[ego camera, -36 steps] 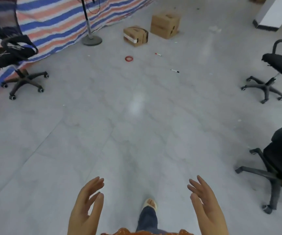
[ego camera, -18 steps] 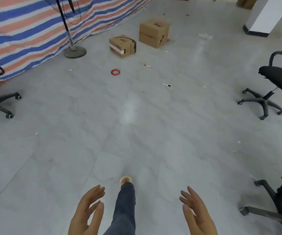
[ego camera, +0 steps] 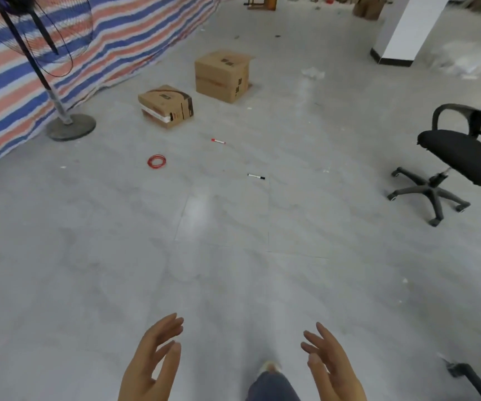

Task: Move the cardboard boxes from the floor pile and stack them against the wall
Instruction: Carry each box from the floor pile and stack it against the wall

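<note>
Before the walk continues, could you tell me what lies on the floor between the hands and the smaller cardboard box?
In the head view, a red ring, a red marker and a black marker lie between the hands and the smaller cardboard box.

Bare hands, dark blue trouser leg point(ego camera: 271, 387), pale shoe point(ego camera: 269, 366) (blurred)

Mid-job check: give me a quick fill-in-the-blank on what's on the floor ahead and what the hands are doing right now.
1. Both the left hand and the right hand are open and hold ____.
2. The number of cardboard boxes on the floor ahead is ____: a smaller box and a larger box.
3. The coil of wire lying on the floor is ____ in colour.
4. The pedestal fan stands in front of a ____ tarp.

Missing words: nothing; two; red; striped
</note>
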A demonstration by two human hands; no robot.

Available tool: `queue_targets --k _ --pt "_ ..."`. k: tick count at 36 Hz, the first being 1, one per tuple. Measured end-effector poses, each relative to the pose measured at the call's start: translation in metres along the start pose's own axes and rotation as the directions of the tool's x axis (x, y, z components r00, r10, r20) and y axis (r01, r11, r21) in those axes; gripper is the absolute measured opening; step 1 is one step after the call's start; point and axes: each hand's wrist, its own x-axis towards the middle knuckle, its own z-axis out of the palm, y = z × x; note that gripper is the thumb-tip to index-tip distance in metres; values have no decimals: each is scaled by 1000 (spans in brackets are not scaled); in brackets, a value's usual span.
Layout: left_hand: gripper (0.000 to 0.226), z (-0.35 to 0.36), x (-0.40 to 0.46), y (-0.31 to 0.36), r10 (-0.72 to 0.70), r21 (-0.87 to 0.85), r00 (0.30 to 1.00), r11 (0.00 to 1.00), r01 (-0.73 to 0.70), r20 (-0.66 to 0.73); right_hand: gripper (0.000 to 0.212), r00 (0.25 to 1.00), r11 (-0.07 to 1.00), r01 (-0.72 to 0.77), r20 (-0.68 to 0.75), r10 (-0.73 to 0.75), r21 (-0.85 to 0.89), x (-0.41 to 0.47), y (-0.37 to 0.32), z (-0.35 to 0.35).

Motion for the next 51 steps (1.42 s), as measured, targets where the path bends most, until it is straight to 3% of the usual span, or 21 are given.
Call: queue_targets --k 3,8,14,23,28,31,33,36,39,41,43,44,48,51 --pt "46 30 51 2 -21 9 1000 1000 21 -1 72 1000 1000 -5 9 5 -6 59 -6 -5" --pt "33 99 134 19 -20 -28 998 999 19 -56 74 998 997 53 39 -51 -55 177 -28 -31" --pt "36 182 223 50 -13 -38 996 999 9 -89 73 990 987 136 -22 -139 -85 305 -56 -80" --pt "41 277 363 85 -70 -19 992 997 68 -102 78 995 994 67 77 -61 -83 469 -77 -104" --pt "36 326 453 86 -89 -12 995 996 89 -42 78 999 995 38 19 -36 -93 561 -83 -110" --pt "44 355 520 91 -80 3 997 997 80 -2 76 999 997 27 -25 -29 -76 621 -88 -107" --pt "27 370 570 99 -79 -10 997 997 79 9 75 998 998 19 -51 -22 -63 665 -97 -102" --pt "23 389 648 114 -38 -38 999 999 39 26 75 994 999 21 -104 -25 -39 733 -116 -95" --pt "39 408 718 133 20 -40 999 999 -18 47 75 992 999 33 -120 -36 -25 798 -145 -88" --pt "39 421 752 139 23 -34 997 999 -20 78 64 993 999 32 -109 -36 -36 833 -159 -79" --pt "39 431 780 143 13 -22 996 1000 -11 89 32 997 999 21 -76 -23 -25 864 -177 -68" --pt "35 436 793 145 4 -7 997 1000 -4 83 26 998 1000 -4 -65 3 -18 881 -182 -65" --pt "40 449 847 138 -54 16 998 998 54 14 42 999 999 -20 -29 19 -33 955 -190 -56" --pt "58 462 894 132 -96 33 994 995 97 -45 89 996 996 -53 68 58 -68 1019 -194 -55"
